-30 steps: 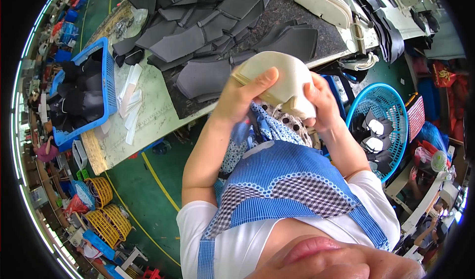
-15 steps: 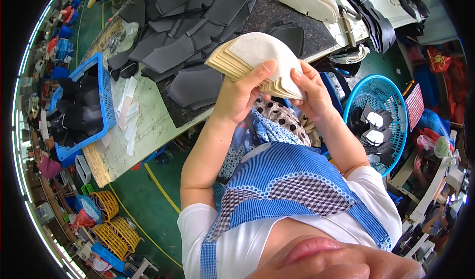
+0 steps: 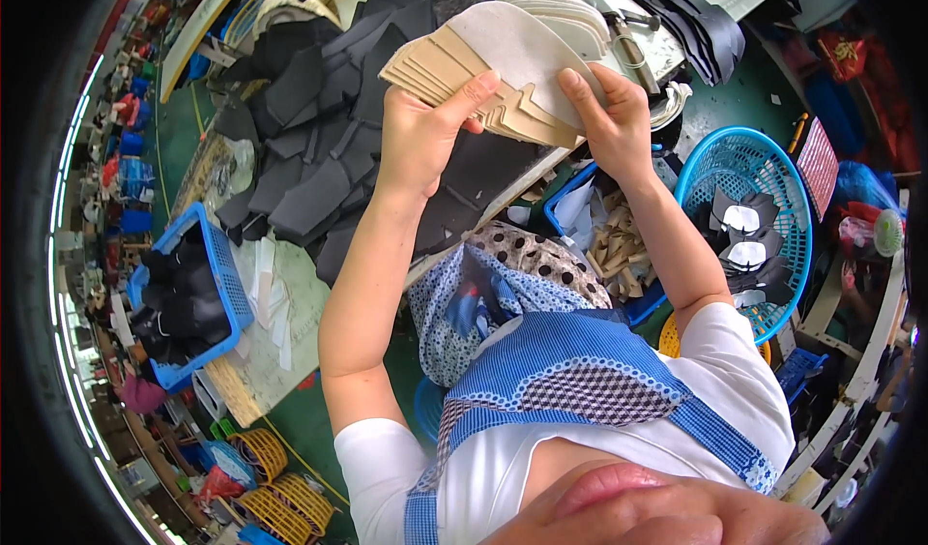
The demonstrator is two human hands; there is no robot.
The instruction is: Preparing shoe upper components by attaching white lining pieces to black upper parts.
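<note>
A fanned stack of cream curved sheet pieces (image 3: pixel 522 47), notched along the near edge, is held up over the worktable's front edge. My left hand (image 3: pixel 423 137) pinches the stack's left part, thumb on top and fingers hidden underneath. At its right end my right hand (image 3: pixel 617 115) grips it with the thumb on the upper face. Beyond lies a large heap of dark grey cut pieces (image 3: pixel 314 173). Another stack of cream pieces (image 3: pixel 570 21) rests behind the held one, beside a tool with a metal handle (image 3: pixel 630 50).
A blue basket of black pieces (image 3: pixel 230 279) stands at the table's left end, near white strips (image 3: pixel 280 318). To my right are a round blue basket (image 3: pixel 807 226) with black and white pieces and a blue bin (image 3: pixel 650 305) of beige scraps. Black sheets (image 3: pixel 710 32) lie far right.
Both hands have moved forward and slightly apart with the cream stack, whose pieces are now spread wider. The view has shifted, showing the bin of scraps more fully.
</note>
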